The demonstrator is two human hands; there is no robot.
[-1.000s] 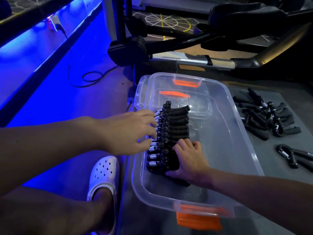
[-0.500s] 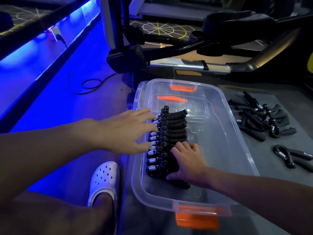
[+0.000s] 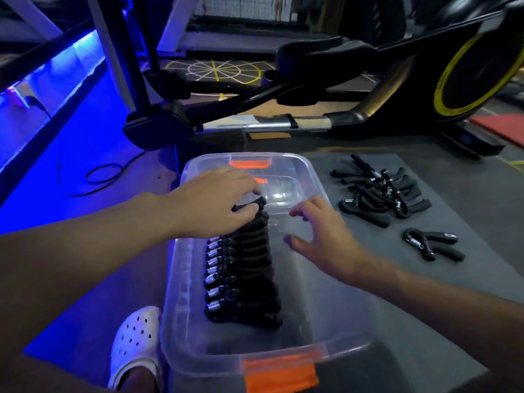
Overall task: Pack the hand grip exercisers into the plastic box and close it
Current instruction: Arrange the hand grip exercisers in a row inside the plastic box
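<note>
Clear plastic box [image 3: 334, 279], left hand [image 3: 209, 205] grip pinching foam-handled exerciser [image 3: 251, 207], right hand [image 3: 323, 236] splayed, empty

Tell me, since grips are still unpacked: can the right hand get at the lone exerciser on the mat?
Probably yes: the right hand is open and empty over the box, and bare mat surrounds the lone exerciser.

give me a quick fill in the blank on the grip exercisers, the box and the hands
1. The row of exercisers stands inside the clear ____.
2. The left hand rests on the row's ____ end.
3. The right hand is open and holds ____.
4. The box latches are coloured ____.

Missing words: box; far; nothing; orange
</note>
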